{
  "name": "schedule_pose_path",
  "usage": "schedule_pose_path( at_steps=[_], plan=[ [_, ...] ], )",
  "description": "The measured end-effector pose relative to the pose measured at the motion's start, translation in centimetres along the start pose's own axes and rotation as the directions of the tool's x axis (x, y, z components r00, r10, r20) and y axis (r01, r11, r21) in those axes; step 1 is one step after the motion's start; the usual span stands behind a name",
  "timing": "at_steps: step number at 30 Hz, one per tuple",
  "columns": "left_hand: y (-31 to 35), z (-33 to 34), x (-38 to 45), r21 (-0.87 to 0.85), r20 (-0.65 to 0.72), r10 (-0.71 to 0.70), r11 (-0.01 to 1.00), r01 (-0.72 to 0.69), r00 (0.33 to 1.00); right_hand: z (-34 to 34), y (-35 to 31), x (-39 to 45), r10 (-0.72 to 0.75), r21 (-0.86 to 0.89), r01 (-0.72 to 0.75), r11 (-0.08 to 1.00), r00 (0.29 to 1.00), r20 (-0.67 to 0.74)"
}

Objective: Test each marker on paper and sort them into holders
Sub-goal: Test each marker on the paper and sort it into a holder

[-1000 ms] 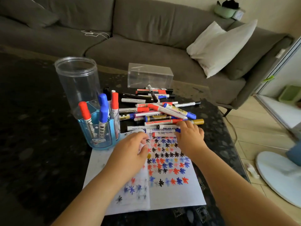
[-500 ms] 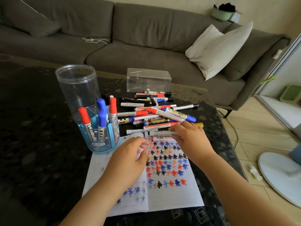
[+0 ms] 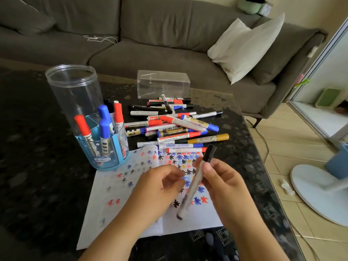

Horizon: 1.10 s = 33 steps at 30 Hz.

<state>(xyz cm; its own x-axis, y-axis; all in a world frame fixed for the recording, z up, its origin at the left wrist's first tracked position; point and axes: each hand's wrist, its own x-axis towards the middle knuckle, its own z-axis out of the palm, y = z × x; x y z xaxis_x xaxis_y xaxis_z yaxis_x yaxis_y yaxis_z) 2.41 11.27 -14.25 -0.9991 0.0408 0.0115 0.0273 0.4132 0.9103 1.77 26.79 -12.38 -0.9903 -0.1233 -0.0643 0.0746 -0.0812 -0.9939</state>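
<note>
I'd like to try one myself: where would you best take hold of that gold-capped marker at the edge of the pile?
Probably by its white barrel, from above: the gold-capped marker lies flat on the table at the pile's near right edge, and its gold end sticks out clear of the other markers. Pinch across the barrel just beside the cap.

Dark speckled table (image 3: 37,166) bears paper (image 3: 116,200), markers (image 3: 175,127), holders (image 3: 101,147).

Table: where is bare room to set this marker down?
Bare tabletop left of the blue holder, and a strip between paper and right edge. Crowded: the marker pile beyond the paper.
</note>
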Motion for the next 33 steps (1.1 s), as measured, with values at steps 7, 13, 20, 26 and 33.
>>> schedule_pose_path(
  at_steps=[7, 13, 20, 26, 33],
  plan=[
    [0.4, -0.3, 1.2, -0.482, 0.177, -0.206, 0.834, 0.267, 0.963, 1.7, 1.1, -0.7, 0.278, 0.293, -0.331, 0.897, 0.938, 0.207],
    [1.5, 0.0, 0.7, -0.779, 0.341, -0.138, 0.511, 0.362, 0.93, 2.2, 1.0, -0.9, 0.292, 0.387, -0.426, 0.817, 0.886, 0.359],
    [0.7, 0.5, 1.0, -0.788, 0.05, -0.338, 0.565, 0.245, 0.94, 2.4, 2.6, -1.4, -0.149, -0.69, 0.193, 0.697, 0.981, 0.124],
    [0.3, -0.8, 0.6, -0.671, -0.119, -0.323, 0.723, 0.164, 0.939, 0.7, 2.3, -1.4, -0.047, -0.602, 0.082, 0.794, 0.996, 0.072],
    [-0.5, -1.3, -0.2, -0.307, -0.184, -0.154, 0.947, 0.092, 0.971, -0.6, 0.3, -1.2, 0.112, 0.126, -0.127, 0.984, 0.986, 0.12]
  ],
)
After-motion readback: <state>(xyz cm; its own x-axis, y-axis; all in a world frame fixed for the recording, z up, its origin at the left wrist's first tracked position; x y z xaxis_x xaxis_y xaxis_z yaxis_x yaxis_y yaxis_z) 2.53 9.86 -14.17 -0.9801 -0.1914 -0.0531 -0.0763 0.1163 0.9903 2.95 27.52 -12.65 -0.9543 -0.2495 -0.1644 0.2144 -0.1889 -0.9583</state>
